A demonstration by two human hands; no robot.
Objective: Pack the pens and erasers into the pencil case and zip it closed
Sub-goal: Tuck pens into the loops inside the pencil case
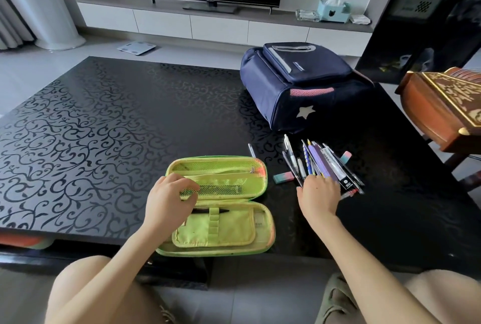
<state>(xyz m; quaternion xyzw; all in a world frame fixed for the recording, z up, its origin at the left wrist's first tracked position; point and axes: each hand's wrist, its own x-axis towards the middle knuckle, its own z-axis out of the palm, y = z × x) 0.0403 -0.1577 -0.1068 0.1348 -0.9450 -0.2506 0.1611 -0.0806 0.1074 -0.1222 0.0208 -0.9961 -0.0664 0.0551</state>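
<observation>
The open green pencil case lies at the table's 6 o'clock, left hand curled on its mesh pocket, grip unclear, while at its 3 o'clock the right hand grasps the pens.

Your 2 hands, the left hand and the right hand, are bare, and the forearms behind them are bare all the way to the lower edge of the view. Your 2 knees below them are bare too. A wrinkled piece of olive-green fabric lies along the inner side of your right leg; what garment it is cannot be told.
</observation>
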